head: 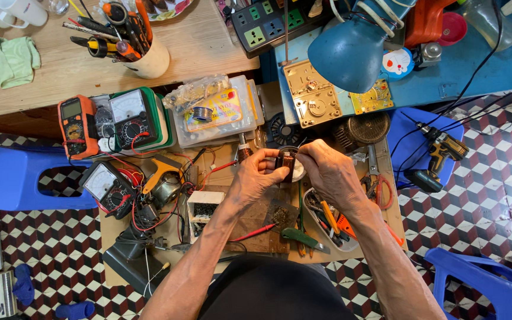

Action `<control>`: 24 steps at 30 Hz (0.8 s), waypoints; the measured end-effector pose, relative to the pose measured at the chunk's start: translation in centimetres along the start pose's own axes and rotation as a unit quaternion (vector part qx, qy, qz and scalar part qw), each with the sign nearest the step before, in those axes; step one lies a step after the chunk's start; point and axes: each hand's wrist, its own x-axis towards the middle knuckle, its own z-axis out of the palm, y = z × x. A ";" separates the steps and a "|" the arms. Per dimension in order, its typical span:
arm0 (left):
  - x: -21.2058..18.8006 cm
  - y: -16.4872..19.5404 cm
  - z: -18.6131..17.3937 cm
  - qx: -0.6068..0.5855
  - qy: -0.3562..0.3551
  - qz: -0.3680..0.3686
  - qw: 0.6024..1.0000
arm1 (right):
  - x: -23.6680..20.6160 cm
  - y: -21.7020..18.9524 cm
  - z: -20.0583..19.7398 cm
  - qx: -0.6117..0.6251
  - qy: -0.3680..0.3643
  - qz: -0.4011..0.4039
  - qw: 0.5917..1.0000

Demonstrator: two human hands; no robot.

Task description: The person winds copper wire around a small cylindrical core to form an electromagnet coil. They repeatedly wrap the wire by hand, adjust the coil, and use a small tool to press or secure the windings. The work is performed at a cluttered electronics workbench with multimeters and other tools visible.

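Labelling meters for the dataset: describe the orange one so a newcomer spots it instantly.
Start at the wooden table top left and drop to its front edge. Just below sits a row of meters; the orange meter is the leftmost, beside a green-cased meter. Unlike its dial-faced neighbours, it has a small flat screen.

Your left hand (256, 175) and right hand (327, 172) hide most of the small dark part (287, 163) between your fingers.

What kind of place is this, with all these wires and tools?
Probably a small electronics repair bench. Test meters, a cup of screwdrivers and a solder spool surround both hands, which hold a small dark part.
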 end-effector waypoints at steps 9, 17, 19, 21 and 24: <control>-0.8 0.4 -0.7 0.008 -0.007 -0.039 0.999 | -0.1 0.4 0.9 0.021 -0.005 0.000 1.000; -1.0 0.6 -1.0 0.015 -0.016 -0.028 0.999 | -0.1 1.1 1.4 0.047 -0.013 0.016 0.999; -1.1 0.5 -0.9 0.031 -0.012 -0.046 0.998 | -0.2 1.4 1.4 0.048 -0.013 0.022 0.999; -1.1 0.4 -0.9 0.049 -0.007 -0.048 0.998 | -0.2 1.6 1.5 0.060 -0.009 0.023 0.998; -1.0 0.2 -0.8 0.061 -0.008 -0.034 0.998 | -0.2 1.9 1.7 0.072 -0.015 0.049 0.996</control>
